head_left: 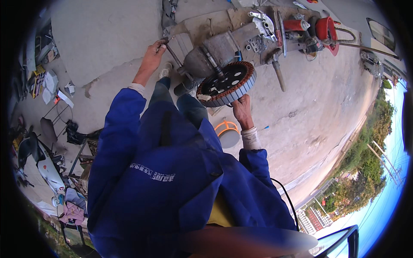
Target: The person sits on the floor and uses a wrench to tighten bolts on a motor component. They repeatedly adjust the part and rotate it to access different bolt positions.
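Observation:
My left hand (152, 59) is closed round the handle (172, 51) of a heavy grey metal bench vise (200, 58). A round motor stator (226, 84) with copper windings, a grey laminated rim and a black, holed centre sits tilted at the vise, with a shaft (211, 60) at its middle. My right hand (242, 109) is under the stator's lower right edge, fingers wrapped against it and partly hidden behind it.
The worn bench (234, 19) carries a silver part (266, 26), red spray can (294, 26), red container (325, 32) and hammer (275, 69). An orange-framed stool (228, 137) stands below my right hand. A scooter (47, 170) and clutter line the left.

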A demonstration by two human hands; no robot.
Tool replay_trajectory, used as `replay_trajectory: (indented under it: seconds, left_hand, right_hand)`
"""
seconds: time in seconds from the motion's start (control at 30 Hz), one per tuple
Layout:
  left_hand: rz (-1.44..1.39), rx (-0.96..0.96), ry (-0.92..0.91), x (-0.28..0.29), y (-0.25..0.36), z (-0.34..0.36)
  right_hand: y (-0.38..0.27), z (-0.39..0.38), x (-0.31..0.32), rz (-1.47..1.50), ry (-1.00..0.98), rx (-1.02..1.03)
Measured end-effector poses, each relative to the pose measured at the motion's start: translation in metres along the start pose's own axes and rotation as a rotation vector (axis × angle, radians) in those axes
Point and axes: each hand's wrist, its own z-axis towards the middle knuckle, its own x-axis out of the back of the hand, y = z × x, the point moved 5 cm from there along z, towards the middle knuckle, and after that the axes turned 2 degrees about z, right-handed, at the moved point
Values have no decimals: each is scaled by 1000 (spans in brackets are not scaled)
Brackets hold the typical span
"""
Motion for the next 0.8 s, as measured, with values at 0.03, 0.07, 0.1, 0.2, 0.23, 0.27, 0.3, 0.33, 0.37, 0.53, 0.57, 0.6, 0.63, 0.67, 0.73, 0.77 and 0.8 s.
replay_trajectory:
  seconds: [0.03, 0.07, 0.1, 0.2, 0.23, 0.27, 0.3, 0.33, 0.37, 0.53, 0.57, 0.6, 0.63, 0.67, 0.73, 0.77, 0.8]
  left_hand:
    - [33, 65, -38, -3, -11, 0]
    - [67, 131, -75, -7, -22, -1]
    - [97, 193, -119, -13, -31, -2]
    - [-129, 173, -142, -39, -75, -16]
    - [-152, 177, -140, -49, -95, -21]
    - [-149, 191, -150, -57, -99, -26]
    - [-145, 205, -164, -66, -99, -33]
    - [-140, 221, -170, -73, -106, -40]
    - [-93, 246, -195, -78, -116, -46]
    - [-108, 274, -286, -98, -103, -83]
    - [-93, 300, -354, -103, -102, -89]
    - [-76, 325, -425, -107, -100, -94]
    - [-205, 394, -451, -111, -96, -102]
    - [-335, 463, -475, -117, -90, -113]
    - [-602, 603, -513, -128, -82, -136]
    - [-638, 627, -517, -132, -81, -145]
    - [-681, 635, -532, -132, -71, -152]
  right_hand:
    - [-5, 0, 0, -14, 7, 14]
    - [-8, 0, -1, -28, 14, 29]
    - [-10, 0, -2, -1, 37, 50]
    - [-11, 2, -4, 50, 46, 77]
    - [-6, 4, -3, 42, 19, 58]
    - [-2, 4, -2, 37, 1, 36]
    - [-2, 4, -2, 57, 7, 34]
    - [-5, 5, -3, 78, 7, 35]
    - [-8, 5, -4, 98, 5, 36]
    - [-12, 6, -6, 99, -4, 13]
    - [-12, 6, -5, 79, -19, 1]
    - [-13, 6, -5, 85, -23, -6]
    - [-14, 6, -5, 89, -29, -12]
    - [-15, 6, -6, 93, -36, -17]
    - [-11, 9, -5, 113, -56, -21]
    - [-9, 11, -5, 122, -69, -22]
    - [-8, 12, -5, 136, -77, -33]
